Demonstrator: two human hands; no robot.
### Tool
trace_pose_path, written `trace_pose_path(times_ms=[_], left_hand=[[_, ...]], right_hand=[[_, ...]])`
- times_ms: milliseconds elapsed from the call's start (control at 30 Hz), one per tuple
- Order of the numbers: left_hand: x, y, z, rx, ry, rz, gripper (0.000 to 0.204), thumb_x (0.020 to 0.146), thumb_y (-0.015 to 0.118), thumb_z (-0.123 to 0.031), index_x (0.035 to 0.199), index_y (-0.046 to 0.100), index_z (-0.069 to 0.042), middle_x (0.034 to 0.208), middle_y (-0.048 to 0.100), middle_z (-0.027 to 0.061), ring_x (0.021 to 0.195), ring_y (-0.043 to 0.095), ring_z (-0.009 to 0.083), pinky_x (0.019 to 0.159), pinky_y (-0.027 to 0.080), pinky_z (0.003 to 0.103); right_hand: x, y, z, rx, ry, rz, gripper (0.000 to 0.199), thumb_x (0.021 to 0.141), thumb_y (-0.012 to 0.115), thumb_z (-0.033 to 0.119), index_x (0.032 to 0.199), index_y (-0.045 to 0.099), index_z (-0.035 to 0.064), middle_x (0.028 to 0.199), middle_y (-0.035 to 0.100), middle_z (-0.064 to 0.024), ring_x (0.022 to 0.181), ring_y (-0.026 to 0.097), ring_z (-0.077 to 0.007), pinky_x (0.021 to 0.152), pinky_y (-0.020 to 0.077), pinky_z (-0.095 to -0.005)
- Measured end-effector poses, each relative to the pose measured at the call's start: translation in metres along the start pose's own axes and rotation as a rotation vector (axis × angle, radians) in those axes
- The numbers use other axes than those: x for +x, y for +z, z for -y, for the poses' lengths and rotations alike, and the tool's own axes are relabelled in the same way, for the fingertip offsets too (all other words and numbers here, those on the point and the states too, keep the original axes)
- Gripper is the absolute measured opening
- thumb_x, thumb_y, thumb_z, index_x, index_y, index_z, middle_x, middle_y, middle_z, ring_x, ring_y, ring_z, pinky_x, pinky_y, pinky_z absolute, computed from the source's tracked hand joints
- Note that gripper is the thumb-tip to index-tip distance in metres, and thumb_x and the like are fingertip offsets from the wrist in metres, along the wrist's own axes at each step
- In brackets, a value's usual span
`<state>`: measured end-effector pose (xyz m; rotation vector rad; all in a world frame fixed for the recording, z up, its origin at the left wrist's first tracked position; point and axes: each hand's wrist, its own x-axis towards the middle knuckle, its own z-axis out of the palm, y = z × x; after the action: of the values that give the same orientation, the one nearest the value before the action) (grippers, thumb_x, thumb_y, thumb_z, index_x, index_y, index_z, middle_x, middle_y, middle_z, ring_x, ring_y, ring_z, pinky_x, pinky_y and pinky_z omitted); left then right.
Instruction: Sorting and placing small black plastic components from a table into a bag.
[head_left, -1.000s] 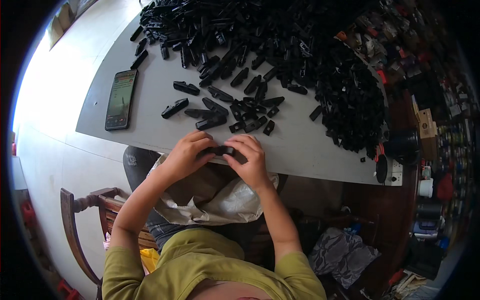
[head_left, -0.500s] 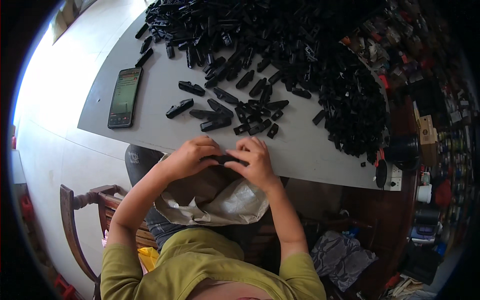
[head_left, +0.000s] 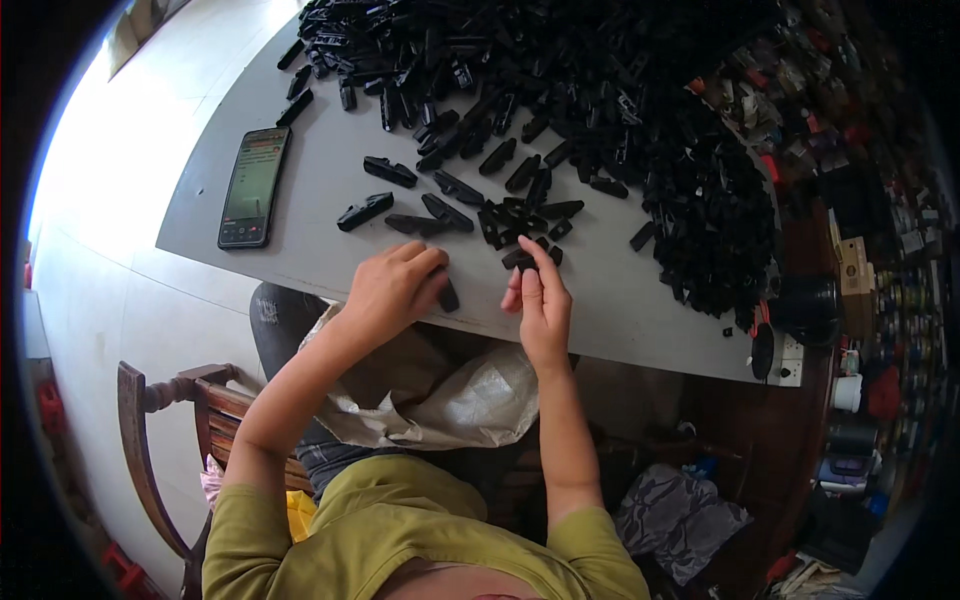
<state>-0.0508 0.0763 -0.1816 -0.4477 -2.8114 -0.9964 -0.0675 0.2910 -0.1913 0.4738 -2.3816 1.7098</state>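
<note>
At the grey tabletop's point(head_left: 320, 265) 6 o'clock edge, the paired hands had just parted, apparently ending 2-handed handling. 1 black plastic piece point(head_left: 449, 296) showed at the left hand's point(head_left: 392, 284) 3 o'clock, grip unclear; the right hand point(head_left: 544, 305) was open, loose black parts point(head_left: 512, 214) at its 11 o'clock.

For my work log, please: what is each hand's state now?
Left hand: closed, seemingly holding a black piece.
Right hand: open, near small black parts.
</note>
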Motion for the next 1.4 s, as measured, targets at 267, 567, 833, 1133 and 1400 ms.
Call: trace_pose_path(times_ms=[267, 567, 833, 1133, 1400], left_hand=[[0.001, 0.006, 0.003, -0.348, 0.179, 0.074, 0.036, 0.071, 0.071, 0.0, 0.103, 0.055, -0.004, 0.097, 0.059, 0.0131, 0.094, 0.057, 0.0324, 0.08, 0.048, 0.039], [0.008, 0.006, 0.027, -0.564, 0.135, 0.162, 0.028, 0.065, 0.078, -0.002, 0.088, 0.064, 0.0, 0.095, 0.065, 0.0115, 0.084, 0.064, 0.0288, 0.074, 0.051, 0.034], [0.006, -0.004, 0.022, -0.398, 0.258, 0.163, 0.026, 0.071, 0.074, -0.005, 0.095, 0.064, -0.003, 0.097, 0.064, 0.0112, 0.092, 0.06, 0.0307, 0.081, 0.049, 0.037], [0.03, -0.01, 0.023, 0.0, 0.055, -0.078, 0.03, 0.072, 0.071, -0.006, 0.097, 0.054, -0.004, 0.093, 0.058, 0.0133, 0.092, 0.056, 0.0341, 0.079, 0.047, 0.04], [0.026, -0.019, 0.012, -0.561, -0.132, 0.214, 0.029, 0.072, 0.074, -0.005, 0.095, 0.056, -0.003, 0.093, 0.06, 0.0123, 0.088, 0.058, 0.0309, 0.076, 0.048, 0.038]], right_hand=[[-0.007, 0.001, 0.006, -0.117, 0.006, 0.203, 0.032, 0.08, 0.072, 0.004, 0.111, 0.067, 0.0023, 0.085, 0.06, -0.0057, 0.07, 0.055, -0.0114, 0.062, 0.0441, -0.0239], [0.004, -0.005, 0.001, -0.274, -0.202, 0.308, 0.035, 0.063, 0.079, 0.007, 0.098, 0.073, 0.0059, 0.083, 0.056, -0.0044, 0.08, 0.052, -0.0212, 0.071, 0.0448, -0.0322], [0.004, -0.006, 0.002, -0.293, -0.134, 0.165, 0.024, 0.078, 0.075, 0.019, 0.098, 0.07, 0.007, 0.085, 0.056, -0.0057, 0.074, 0.057, -0.0253, 0.065, 0.0468, -0.0366], [0.02, 0.012, -0.003, -0.967, 0.131, -0.022, 0.026, 0.088, 0.063, 0.023, 0.109, 0.052, 0.0139, 0.096, 0.058, -0.01, 0.078, 0.063, -0.0354, 0.062, 0.0503, -0.0447], [0.004, -0.003, -0.006, -0.373, -0.094, -0.199, 0.024, 0.087, 0.062, 0.008, 0.111, 0.056, 0.0054, 0.094, 0.057, -0.0094, 0.078, 0.06, -0.0232, 0.067, 0.0496, -0.0339]])
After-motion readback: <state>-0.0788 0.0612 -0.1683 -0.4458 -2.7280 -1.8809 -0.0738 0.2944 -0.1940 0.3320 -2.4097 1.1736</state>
